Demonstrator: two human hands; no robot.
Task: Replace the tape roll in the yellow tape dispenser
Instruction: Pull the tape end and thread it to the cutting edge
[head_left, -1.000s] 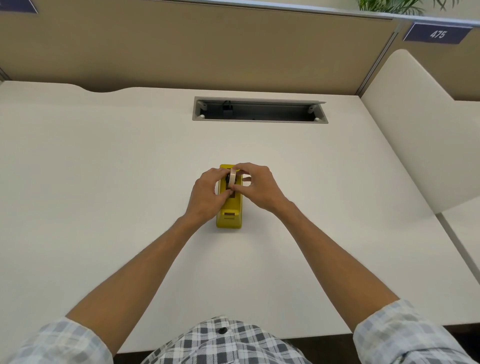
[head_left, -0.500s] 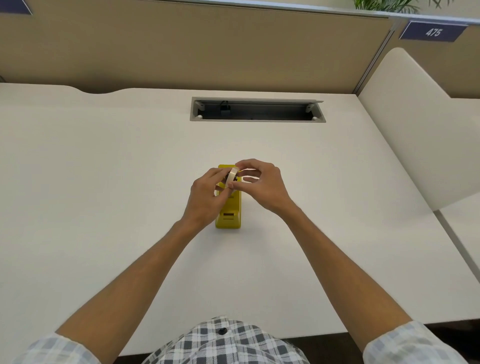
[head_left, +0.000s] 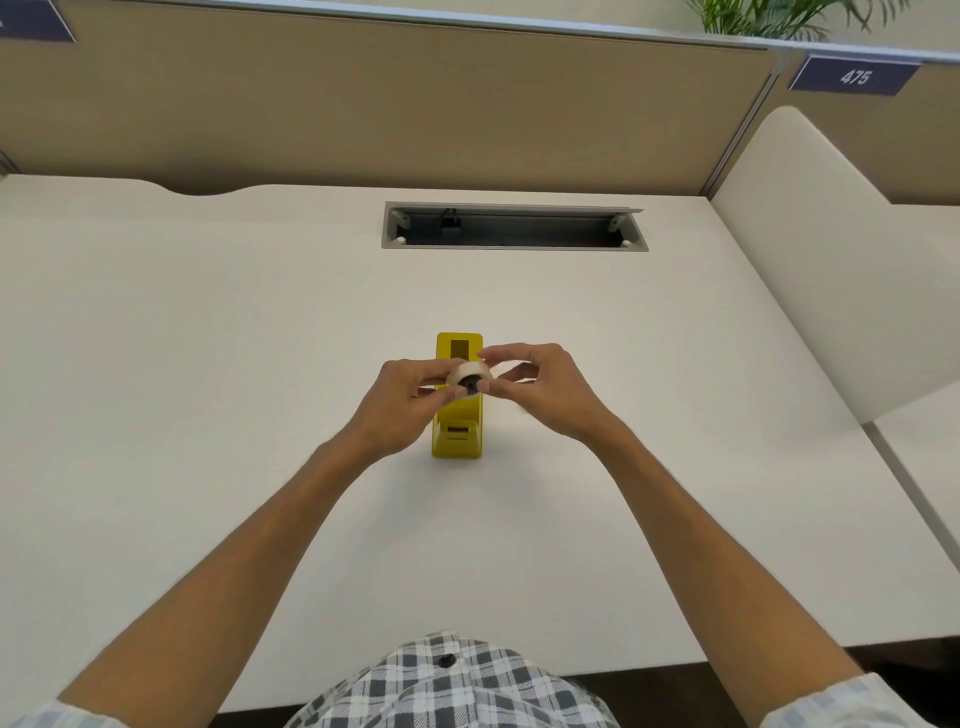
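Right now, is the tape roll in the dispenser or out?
Out. Both hands, left hand and right hand, hold the roll above the dispenser, whose slot shows empty.

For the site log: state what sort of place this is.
Most likely an open-plan office workstation: a white desk with a cable slot, tan partition panels behind it, and a numbered plate reading 475.
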